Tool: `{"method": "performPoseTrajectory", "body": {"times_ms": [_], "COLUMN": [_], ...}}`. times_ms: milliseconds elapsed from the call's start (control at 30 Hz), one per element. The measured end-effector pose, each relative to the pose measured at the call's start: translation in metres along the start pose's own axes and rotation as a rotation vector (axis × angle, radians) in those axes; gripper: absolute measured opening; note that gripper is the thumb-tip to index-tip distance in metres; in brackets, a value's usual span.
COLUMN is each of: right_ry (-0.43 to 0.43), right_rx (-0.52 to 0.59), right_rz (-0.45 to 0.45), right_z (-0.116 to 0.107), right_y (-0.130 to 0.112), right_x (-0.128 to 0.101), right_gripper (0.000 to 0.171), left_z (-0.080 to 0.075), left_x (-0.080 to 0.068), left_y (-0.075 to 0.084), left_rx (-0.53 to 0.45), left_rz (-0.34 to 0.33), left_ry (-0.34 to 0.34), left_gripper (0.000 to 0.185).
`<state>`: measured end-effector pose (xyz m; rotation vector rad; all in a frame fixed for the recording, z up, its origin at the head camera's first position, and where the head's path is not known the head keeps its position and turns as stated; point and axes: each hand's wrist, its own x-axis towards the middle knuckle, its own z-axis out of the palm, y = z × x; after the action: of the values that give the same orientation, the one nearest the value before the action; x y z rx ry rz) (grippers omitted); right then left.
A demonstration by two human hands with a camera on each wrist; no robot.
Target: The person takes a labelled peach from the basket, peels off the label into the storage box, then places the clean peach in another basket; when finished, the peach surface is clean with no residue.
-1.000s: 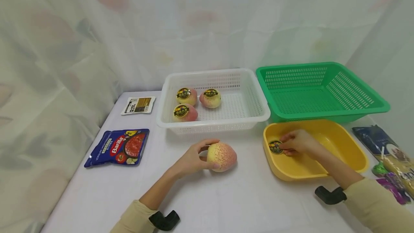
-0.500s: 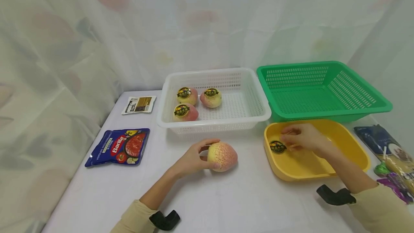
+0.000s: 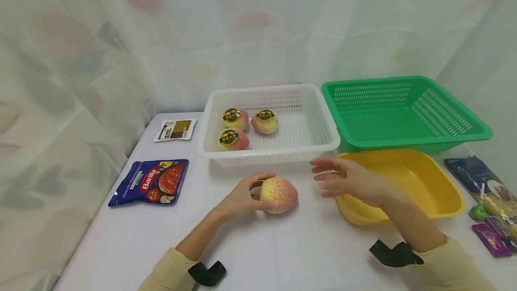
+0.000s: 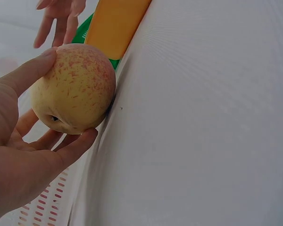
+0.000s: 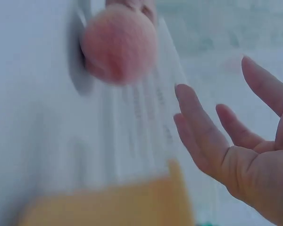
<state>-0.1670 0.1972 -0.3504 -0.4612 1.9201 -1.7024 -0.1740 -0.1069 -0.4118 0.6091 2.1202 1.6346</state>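
Left hand point(image 3: 242, 199): grips the apple point(image 3: 278, 194), thumb on top, fingers beneath; apple rests on the worktop point(image 3: 282, 250), in front of the white basket point(image 3: 327, 140).
Right hand point(image 3: 347, 181): released, fingers straight and spread, holding nothing; hovers between the apple and the yellow tub point(image 3: 444, 187), palm toward the apple.
Sticker: no sticker visible on the gripped apple's upper face; whether one clings to a fingertip cannot be told.
Handling advice: best to hold the apple steady against the worktop and bring the free hand in from the side, touching lightly to avoid rolling or bruising.
White basket contents: three stickered apples point(image 3: 234, 129), grouped at the left end, close together.
Green basket point(image 3: 476, 131): just behind the yellow tub, beside the white basket.
Left side: blue sauce pouch point(image 3: 149, 183) and small packet point(image 3: 175, 130), both well apart from the hands.
Right edge: dark bag point(image 3: 480, 178) and small purple wrappers point(image 3: 490, 237).
Obstructions: yellow tub rim just beside the right wrist; white basket wall near the apple.
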Motion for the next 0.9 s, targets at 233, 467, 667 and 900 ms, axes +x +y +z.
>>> {"method": "performPoseTrajectory", "body": {"times_ms": [233, 467, 667, 900], "right_ry": [0.015, 0.064, 0.125, 0.13], "right_rx": [-0.214, -0.3, -0.306, -0.314], "right_rz": [-0.002, -0.054, -0.061, -0.102], "right_z": [0.031, 0.056, 0.067, 0.068], "right_y": [0.017, 0.029, 0.034, 0.038], "right_x": [0.027, 0.048, 0.054, 0.055], "right_gripper": [0.069, 0.077, 0.081, 0.076], "left_z": [0.001, 0.001, 0.001, 0.0], "left_x": [0.0, 0.0, -0.001, 0.0], "left_y": [0.0, 0.0, 0.004, 0.0], "left_rx": [-0.009, 0.0, -0.008, -0.012], "left_rz": [0.003, 0.007, 0.002, 0.026], "left_ry": [0.004, 0.005, 0.005, -0.002], "left_gripper": [0.071, 0.071, 0.072, 0.069]}}
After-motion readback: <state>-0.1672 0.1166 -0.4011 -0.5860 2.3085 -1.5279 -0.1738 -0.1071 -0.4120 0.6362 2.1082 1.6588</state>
